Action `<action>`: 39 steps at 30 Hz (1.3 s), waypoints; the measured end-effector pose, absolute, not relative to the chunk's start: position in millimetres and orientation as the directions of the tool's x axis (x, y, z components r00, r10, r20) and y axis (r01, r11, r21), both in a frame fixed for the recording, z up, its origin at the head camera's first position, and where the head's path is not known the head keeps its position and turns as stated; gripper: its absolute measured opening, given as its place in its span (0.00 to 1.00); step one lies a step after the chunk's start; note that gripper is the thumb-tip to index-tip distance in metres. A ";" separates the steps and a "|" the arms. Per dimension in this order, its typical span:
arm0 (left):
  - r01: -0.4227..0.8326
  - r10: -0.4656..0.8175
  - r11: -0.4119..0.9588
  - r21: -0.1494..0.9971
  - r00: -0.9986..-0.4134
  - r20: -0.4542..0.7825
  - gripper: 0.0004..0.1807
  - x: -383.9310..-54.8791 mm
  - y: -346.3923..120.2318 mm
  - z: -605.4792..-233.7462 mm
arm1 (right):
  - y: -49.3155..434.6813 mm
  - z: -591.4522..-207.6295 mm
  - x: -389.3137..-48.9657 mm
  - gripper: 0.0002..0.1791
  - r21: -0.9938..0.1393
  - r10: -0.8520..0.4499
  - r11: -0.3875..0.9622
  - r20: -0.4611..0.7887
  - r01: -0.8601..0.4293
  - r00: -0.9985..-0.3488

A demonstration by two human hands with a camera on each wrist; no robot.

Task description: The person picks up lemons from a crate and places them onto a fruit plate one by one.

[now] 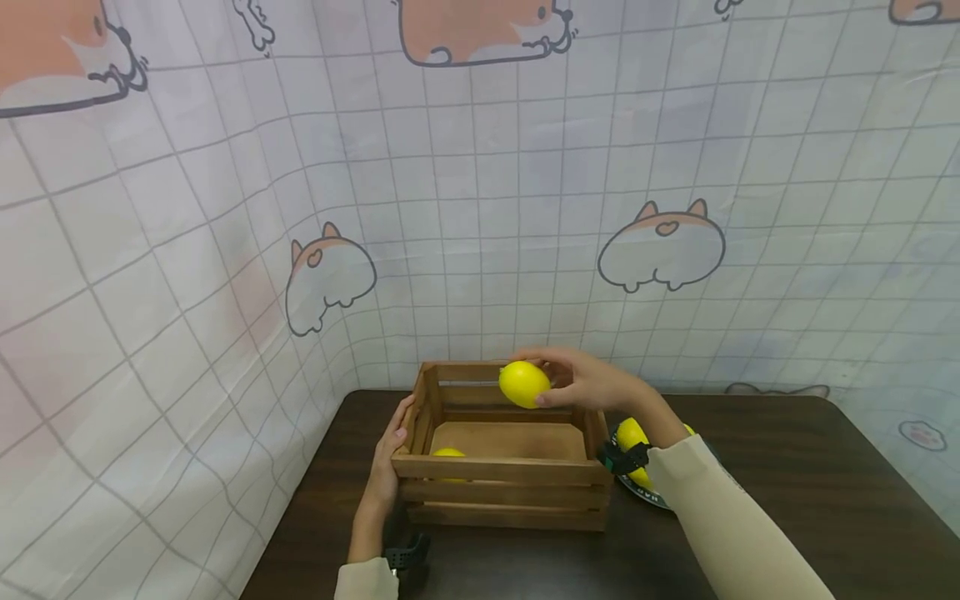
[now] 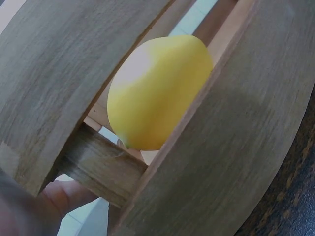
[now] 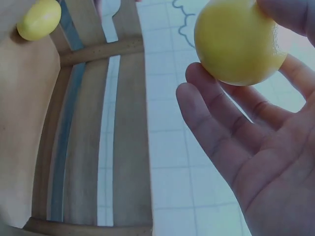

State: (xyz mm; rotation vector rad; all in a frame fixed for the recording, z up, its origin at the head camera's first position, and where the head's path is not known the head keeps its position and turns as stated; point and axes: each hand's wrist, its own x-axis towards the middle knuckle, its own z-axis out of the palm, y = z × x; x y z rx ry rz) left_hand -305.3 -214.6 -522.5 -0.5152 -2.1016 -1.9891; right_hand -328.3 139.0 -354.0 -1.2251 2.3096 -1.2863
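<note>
Above the wooden crate (image 1: pixel 501 496), my right hand (image 1: pixel 592 382) pinches a yellow lemon (image 1: pixel 523 384) between thumb and fingers; the right wrist view shows the same lemon (image 3: pixel 238 42) at the fingertips. My left hand (image 1: pixel 386 458) rests against the crate's left side, thumb near the top rim. A second lemon (image 1: pixel 450 454) lies inside the crate at the front left, partly hidden by the front slats. Through the gap between slats, the left wrist view shows this lemon (image 2: pixel 158 93) close up.
Right of the crate stands a dark plate (image 1: pixel 651 497) with several more lemons (image 1: pixel 632 433), partly covered by my right wrist. Everything stands on a dark wooden table (image 1: pixel 795 475). Behind it hangs a white gridded curtain (image 1: pixel 487 275) with cartoon dogs.
</note>
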 end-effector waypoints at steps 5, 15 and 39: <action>0.384 0.111 0.030 0.923 -0.919 0.379 0.31 -304.6 -214.8 -522.1 | 152.2 -363.2 -319.1 0.33 -0.788 -0.707 0.259 0.240 -0.559 -0.666; 0.392 0.124 0.021 0.920 -0.914 0.386 0.32 -305.4 -215.7 -521.7 | 184.5 -385.2 -301.6 0.34 -0.783 -0.584 0.259 0.340 -0.566 -0.737; 0.383 0.123 0.023 0.924 -0.918 0.377 0.32 -303.5 -214.5 -520.5 | 237.2 -437.8 -263.9 0.35 -0.843 -0.271 0.213 0.435 -0.494 -0.859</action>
